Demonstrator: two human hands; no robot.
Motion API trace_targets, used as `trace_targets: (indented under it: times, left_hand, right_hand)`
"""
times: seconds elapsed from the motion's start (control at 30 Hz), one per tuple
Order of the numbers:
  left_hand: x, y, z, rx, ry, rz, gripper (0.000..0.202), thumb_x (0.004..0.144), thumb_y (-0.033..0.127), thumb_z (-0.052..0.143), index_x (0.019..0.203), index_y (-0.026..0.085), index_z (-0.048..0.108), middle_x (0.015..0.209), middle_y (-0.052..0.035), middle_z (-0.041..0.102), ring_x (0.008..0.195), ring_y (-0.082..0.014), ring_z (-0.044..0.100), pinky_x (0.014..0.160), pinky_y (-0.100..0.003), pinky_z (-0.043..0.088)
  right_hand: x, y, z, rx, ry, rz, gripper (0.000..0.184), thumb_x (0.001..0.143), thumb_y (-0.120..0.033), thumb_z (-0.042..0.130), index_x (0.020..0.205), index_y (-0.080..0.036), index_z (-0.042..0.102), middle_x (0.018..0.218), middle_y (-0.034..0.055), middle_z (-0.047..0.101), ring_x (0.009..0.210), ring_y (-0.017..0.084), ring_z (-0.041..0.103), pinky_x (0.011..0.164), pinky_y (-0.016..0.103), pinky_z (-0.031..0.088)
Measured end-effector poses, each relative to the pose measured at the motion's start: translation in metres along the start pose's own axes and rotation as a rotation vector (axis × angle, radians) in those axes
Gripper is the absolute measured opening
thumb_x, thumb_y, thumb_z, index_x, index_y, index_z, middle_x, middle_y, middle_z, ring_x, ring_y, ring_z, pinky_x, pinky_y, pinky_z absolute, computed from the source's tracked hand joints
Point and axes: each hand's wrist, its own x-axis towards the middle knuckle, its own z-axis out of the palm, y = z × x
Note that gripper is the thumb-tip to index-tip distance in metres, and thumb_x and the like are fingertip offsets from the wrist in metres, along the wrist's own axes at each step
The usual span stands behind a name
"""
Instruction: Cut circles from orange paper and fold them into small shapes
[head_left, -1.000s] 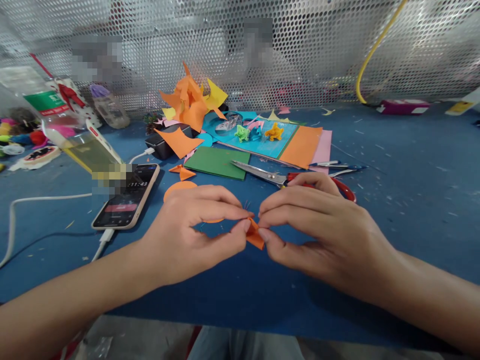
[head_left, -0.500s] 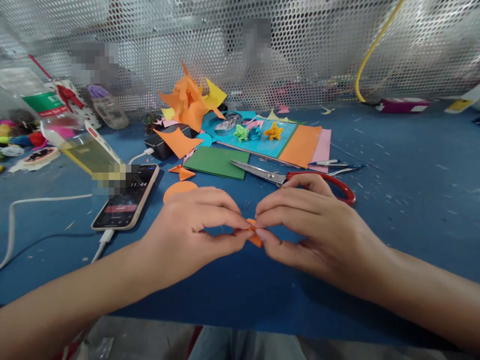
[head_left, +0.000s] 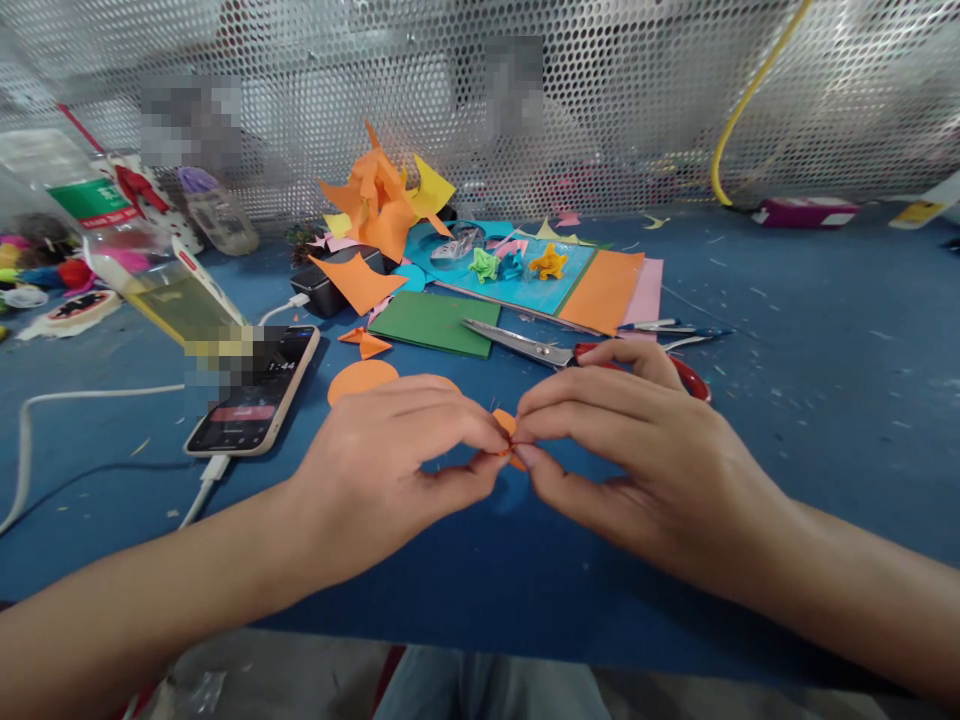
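A small piece of folded orange paper is pinched between both hands above the blue table. My left hand grips its left side between thumb and fingertips. From the other side, my right hand pinches it too, and the fingertips hide much of the paper. Red-handled scissors lie just behind my right hand, which covers part of the handles. Near my left hand are a flat orange paper circle, partly covered, and a small folded orange scrap.
Green paper and a blue pack bearing crumpled paper shapes lie beyond the hands. Orange offcuts pile up behind. On the left are a tilted bottle and a phone with a cable. A perforated metal panel rises behind.
The orange paper has turned between my fingertips, so more shows above them and less below. Both hands have shifted slightly and still pinch it.
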Motion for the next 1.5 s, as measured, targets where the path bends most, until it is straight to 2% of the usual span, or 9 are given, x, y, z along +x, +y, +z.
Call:
trace_targets:
  times: [0.27,0.43,0.53,0.63,0.87,1.23,1.3,1.43,1.5]
  left_hand:
    - [-0.0007,0.0017,-0.0017,-0.019,-0.025,-0.056,0.014,0.077,0.017,0.065,0.065,0.017,0.057,0.065,0.0020,0.068,0.061,-0.0096,0.060,0.060,-0.022,0.048]
    - [0.0016,0.0006,-0.0048,0.020,-0.066,0.091,0.007,0.080,0.013,0.061,0.076,0.017,0.062,0.074,0.0007,0.071,0.070,-0.0091,0.064,0.071,-0.022,0.050]
    - [0.0039,0.0011,-0.0055,0.012,-0.037,0.102,0.005,0.077,0.012,0.063,0.078,0.016,0.063,0.077,-0.0007,0.072,0.071,-0.0090,0.066,0.074,-0.021,0.051]
    - [0.0043,0.0019,-0.0053,-0.017,-0.002,0.051,0.008,0.074,0.008,0.064,0.077,0.016,0.064,0.075,0.0001,0.072,0.070,-0.0089,0.066,0.074,-0.020,0.051]
    - [-0.0007,-0.0008,-0.0006,-0.096,0.035,-0.194,0.008,0.071,0.012,0.067,0.072,0.019,0.063,0.068,0.0029,0.068,0.055,-0.0082,0.060,0.052,-0.017,0.050]
    - [0.0002,0.0054,0.0019,-0.187,-0.023,-0.349,0.018,0.063,0.004,0.069,0.070,0.019,0.059,0.066,0.0076,0.064,0.052,-0.0040,0.055,0.049,-0.011,0.046]
    - [-0.0001,0.0039,0.0029,-0.173,0.001,-0.316,0.016,0.066,0.007,0.069,0.072,0.018,0.059,0.068,0.0064,0.065,0.055,-0.0050,0.057,0.051,-0.013,0.047]
    - [0.0001,-0.0010,0.0040,-0.040,0.071,-0.114,0.005,0.073,0.013,0.067,0.072,0.017,0.065,0.070,0.0011,0.068,0.064,-0.0091,0.060,0.059,-0.020,0.049]
    - [0.0010,-0.0025,0.0035,-0.004,0.086,-0.069,0.005,0.074,0.012,0.067,0.072,0.017,0.066,0.071,-0.0002,0.068,0.065,-0.0097,0.061,0.061,-0.021,0.049]
  right_hand:
    - [-0.0017,-0.0018,0.0023,0.048,-0.060,-0.004,0.014,0.086,-0.012,0.049,0.079,-0.020,0.059,0.085,-0.0036,0.066,0.073,0.009,0.059,0.089,0.033,0.030]
    - [-0.0016,0.0017,0.0031,0.065,-0.060,0.025,0.011,0.086,-0.016,0.052,0.079,-0.020,0.059,0.085,-0.0037,0.065,0.074,0.009,0.058,0.088,0.033,0.030]
    - [-0.0006,0.0025,0.0027,0.078,-0.047,0.064,0.009,0.084,-0.016,0.055,0.076,-0.020,0.058,0.084,-0.0041,0.065,0.075,0.009,0.058,0.087,0.032,0.031]
    - [0.0002,0.0017,0.0012,0.093,-0.023,0.102,0.007,0.080,-0.014,0.058,0.077,-0.020,0.058,0.081,-0.0048,0.064,0.075,0.009,0.058,0.088,0.032,0.031]
    - [0.0001,0.0010,0.0012,0.062,-0.034,0.108,0.008,0.079,-0.013,0.057,0.077,-0.020,0.058,0.079,-0.0041,0.064,0.073,0.011,0.059,0.087,0.034,0.031]
    - [-0.0001,-0.0016,0.0090,-0.004,-0.051,0.015,0.017,0.085,-0.010,0.047,0.076,-0.019,0.058,0.081,-0.0044,0.067,0.073,0.011,0.060,0.088,0.034,0.029]
    - [-0.0001,-0.0009,0.0083,-0.013,-0.036,0.008,0.016,0.087,-0.013,0.047,0.077,-0.019,0.058,0.082,-0.0042,0.067,0.075,0.011,0.061,0.088,0.034,0.029]
    - [0.0007,0.0002,0.0046,-0.054,0.031,0.021,0.011,0.086,-0.015,0.051,0.079,-0.021,0.057,0.082,-0.0042,0.068,0.077,0.012,0.062,0.086,0.033,0.031]
    - [0.0009,0.0001,0.0024,-0.061,0.038,0.036,0.008,0.084,-0.016,0.054,0.079,-0.022,0.057,0.082,-0.0039,0.067,0.077,0.012,0.062,0.087,0.035,0.031]
